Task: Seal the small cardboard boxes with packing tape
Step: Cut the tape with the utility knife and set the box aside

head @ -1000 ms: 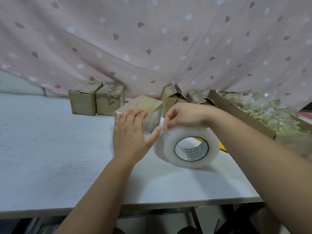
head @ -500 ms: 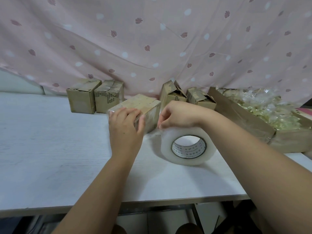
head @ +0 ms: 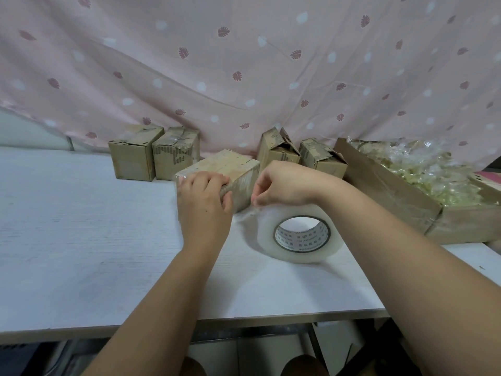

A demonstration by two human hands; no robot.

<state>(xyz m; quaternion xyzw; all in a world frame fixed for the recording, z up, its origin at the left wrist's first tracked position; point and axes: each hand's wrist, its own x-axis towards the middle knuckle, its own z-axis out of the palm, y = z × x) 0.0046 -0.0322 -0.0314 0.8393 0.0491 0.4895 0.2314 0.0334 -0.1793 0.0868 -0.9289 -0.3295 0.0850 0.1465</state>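
At the box (head: 227, 165), hands (head: 203, 204) (head: 284, 185) with tape (head: 267, 240)

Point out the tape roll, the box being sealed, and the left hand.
tape roll (head: 301, 257): head view, lower outer band.
box being sealed (head: 225, 165): head view, top face.
left hand (head: 203, 210): head view, back of hand.

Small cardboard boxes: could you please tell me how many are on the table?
5. Back left: far-left box and second box, side by side. Centre: middle box, held by the left hand. Back right: open-flapped box and rightmost box. The curtain may hide more.
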